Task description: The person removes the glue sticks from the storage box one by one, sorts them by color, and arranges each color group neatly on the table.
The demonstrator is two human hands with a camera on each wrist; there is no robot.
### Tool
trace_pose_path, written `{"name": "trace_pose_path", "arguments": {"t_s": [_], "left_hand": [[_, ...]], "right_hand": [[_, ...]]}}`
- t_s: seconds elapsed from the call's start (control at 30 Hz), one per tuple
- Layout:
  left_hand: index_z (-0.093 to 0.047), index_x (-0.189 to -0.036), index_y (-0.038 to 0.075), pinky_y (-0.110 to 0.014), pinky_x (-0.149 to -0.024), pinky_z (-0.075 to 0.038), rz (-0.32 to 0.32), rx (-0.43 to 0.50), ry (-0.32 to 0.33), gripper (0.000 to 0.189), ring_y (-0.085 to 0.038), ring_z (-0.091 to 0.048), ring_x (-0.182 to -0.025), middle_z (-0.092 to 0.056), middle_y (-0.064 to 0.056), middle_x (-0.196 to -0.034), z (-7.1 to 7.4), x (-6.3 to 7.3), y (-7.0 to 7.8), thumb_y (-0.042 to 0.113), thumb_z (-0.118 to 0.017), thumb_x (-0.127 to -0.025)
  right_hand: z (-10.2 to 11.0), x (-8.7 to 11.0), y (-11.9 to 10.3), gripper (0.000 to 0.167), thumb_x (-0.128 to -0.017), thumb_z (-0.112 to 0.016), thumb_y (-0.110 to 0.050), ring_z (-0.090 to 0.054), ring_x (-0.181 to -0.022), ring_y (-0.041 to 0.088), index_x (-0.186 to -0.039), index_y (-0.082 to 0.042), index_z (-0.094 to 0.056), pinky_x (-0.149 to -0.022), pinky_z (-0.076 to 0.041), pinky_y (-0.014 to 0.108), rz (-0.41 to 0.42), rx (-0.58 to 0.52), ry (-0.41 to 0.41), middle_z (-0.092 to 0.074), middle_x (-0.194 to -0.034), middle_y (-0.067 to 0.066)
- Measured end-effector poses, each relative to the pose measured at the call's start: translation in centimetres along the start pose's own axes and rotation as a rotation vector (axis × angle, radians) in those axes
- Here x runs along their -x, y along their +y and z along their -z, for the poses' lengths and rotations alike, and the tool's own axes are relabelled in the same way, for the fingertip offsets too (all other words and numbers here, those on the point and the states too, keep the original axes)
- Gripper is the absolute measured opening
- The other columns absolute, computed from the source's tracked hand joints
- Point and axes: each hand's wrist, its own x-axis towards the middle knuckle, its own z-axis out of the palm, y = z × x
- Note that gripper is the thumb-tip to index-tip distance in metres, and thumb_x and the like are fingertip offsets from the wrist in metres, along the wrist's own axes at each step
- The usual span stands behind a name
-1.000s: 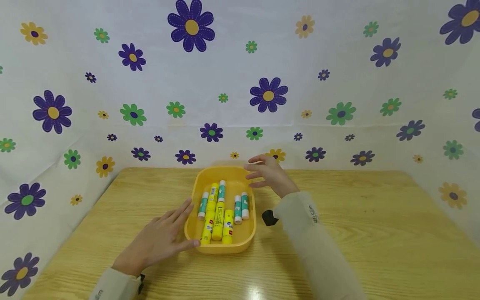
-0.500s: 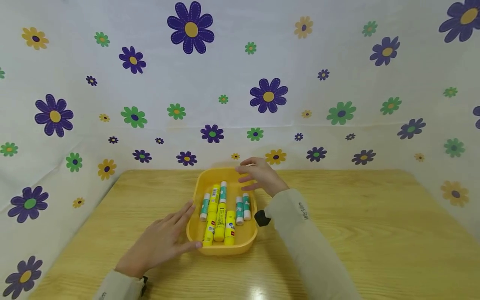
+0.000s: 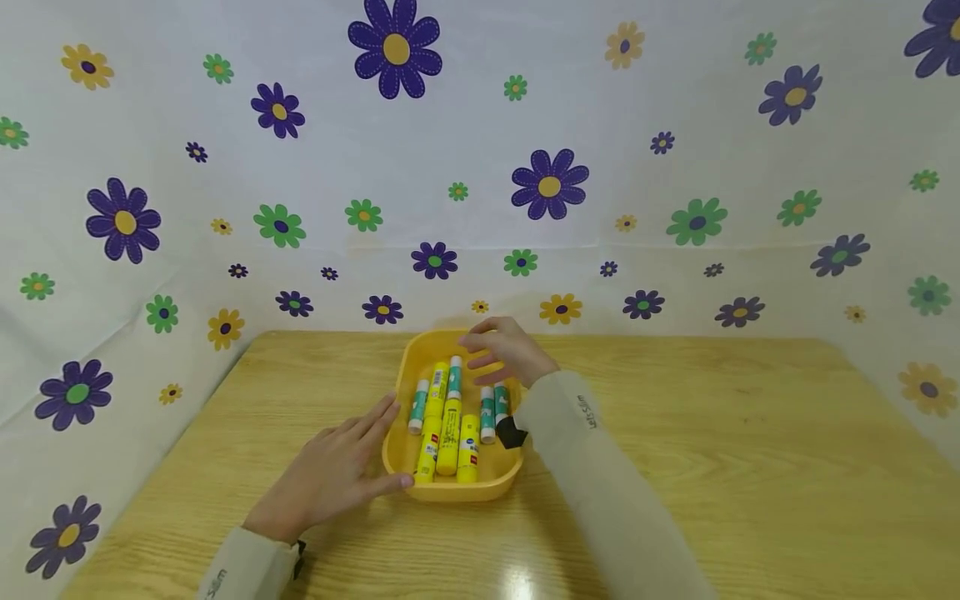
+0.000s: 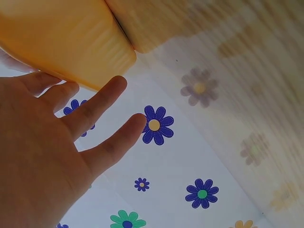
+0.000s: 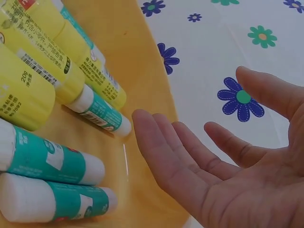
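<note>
A yellow plastic tray (image 3: 465, 493) holds several yellow glue sticks (image 3: 448, 437) and several smaller green-and-white glue sticks (image 3: 418, 407), all lying down. My left hand (image 3: 330, 471) rests against the tray's left side, fingers extended and thumb at the near rim. The left wrist view has the hand (image 4: 66, 133) beside the outer wall (image 4: 71, 42). Over the far right part of the tray hovers my right hand (image 3: 510, 352), fingers loosely bent and nothing held. In the right wrist view its fingertips are close to the white end of a green glue stick (image 5: 102, 114).
The tray stands on a wood-grain table (image 3: 675, 467), near its far edge. A white cloth with printed flowers (image 3: 450, 167) hangs behind and at both sides. A black wrist strap piece (image 3: 512, 432) overlaps the tray's right rim.
My right hand has moved left, from the far right rim to over the tray's inside. The left hand stays at the tray's side. The head view has shifted slightly.
</note>
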Motion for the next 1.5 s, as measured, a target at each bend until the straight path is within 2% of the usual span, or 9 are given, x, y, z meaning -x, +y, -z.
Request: {"name": "trace_pose_path", "arguments": {"t_s": [0.2, 0.37, 0.63, 0.93, 1.1, 1.33, 1.5], "left_hand": [[-0.033, -0.159, 0.007, -0.067, -0.101, -0.043, 0.005, -0.007, 0.010, 0.093, -0.047, -0.048, -0.134, -0.027, -0.010, -0.165, 0.1, -0.1, -0.1, 0.070, -0.053, -0.093], [-0.034, -0.158, 0.006, -0.067, -0.102, -0.041, -0.002, -0.004, 0.018, 0.093, -0.048, -0.048, -0.134, -0.028, -0.010, -0.164, 0.2, -0.1, 0.0, 0.069, -0.054, -0.094], [-0.033, -0.159, 0.006, -0.067, -0.103, -0.041, -0.010, 0.011, 0.004, 0.092, -0.047, -0.046, -0.135, -0.027, -0.011, -0.165, 0.2, -0.1, 0.2, 0.068, -0.053, -0.095], [-0.031, -0.159, 0.007, -0.069, -0.102, -0.040, 0.000, 0.005, -0.008, 0.092, -0.047, -0.046, -0.136, -0.025, -0.009, -0.165, 0.3, 0.1, 0.1, 0.068, -0.053, -0.095], [-0.031, -0.160, 0.007, -0.069, -0.101, -0.041, 0.005, 0.006, -0.010, 0.092, -0.048, -0.047, -0.134, -0.026, -0.010, -0.165, 0.3, 0.1, 0.1, 0.069, -0.053, -0.094], [-0.030, -0.160, 0.008, -0.069, -0.099, -0.043, 0.001, 0.001, -0.002, 0.092, -0.048, -0.048, -0.133, -0.026, -0.008, -0.166, 0.3, 0.1, 0.0, 0.069, -0.053, -0.095], [-0.030, -0.160, 0.008, -0.068, -0.099, -0.044, -0.005, 0.009, 0.002, 0.092, -0.047, -0.050, -0.132, -0.026, -0.009, -0.165, 0.2, 0.2, 0.0, 0.068, -0.054, -0.094]], "right_hand": [[-0.8, -1.0, 0.1, 0.050, -0.101, -0.065, -0.022, -0.062, -0.117, 0.040, -0.141, 0.000, -0.046, -0.089, -0.058, 0.046, -0.053, 0.010, 0.011, -0.056, -0.137, 0.025], [-1.3, -1.4, 0.3, 0.049, -0.100, -0.066, -0.022, -0.062, -0.116, 0.040, -0.139, 0.000, -0.047, -0.091, -0.057, 0.047, -0.084, 0.018, 0.024, -0.056, -0.135, 0.024], [-2.0, -1.9, 1.4, 0.051, -0.100, -0.068, -0.021, -0.063, -0.113, 0.040, -0.140, 0.001, -0.046, -0.089, -0.058, 0.048, -0.145, -0.019, 0.064, -0.056, -0.131, 0.024], [-2.5, -2.4, 2.1, 0.044, -0.099, -0.069, -0.020, -0.065, -0.108, 0.038, -0.134, 0.000, -0.050, -0.087, -0.059, 0.047, -0.158, -0.025, 0.102, -0.058, -0.127, 0.023], [-2.8, -2.5, 2.4, 0.048, -0.098, -0.069, -0.015, -0.064, -0.106, 0.036, -0.138, 0.001, -0.048, -0.086, -0.059, 0.046, -0.158, -0.029, 0.083, -0.057, -0.125, 0.024], [-3.2, -2.8, 2.3, 0.065, -0.094, -0.072, -0.008, -0.063, -0.101, 0.032, -0.151, -0.002, -0.041, -0.084, -0.060, 0.043, -0.130, 0.061, 0.033, -0.058, -0.124, 0.020], [-3.7, -3.0, 2.3, 0.068, -0.094, -0.073, -0.007, -0.059, -0.091, 0.029, -0.153, -0.004, -0.039, -0.082, -0.060, 0.039, -0.146, 0.138, 0.027, -0.058, -0.118, 0.017]]}}
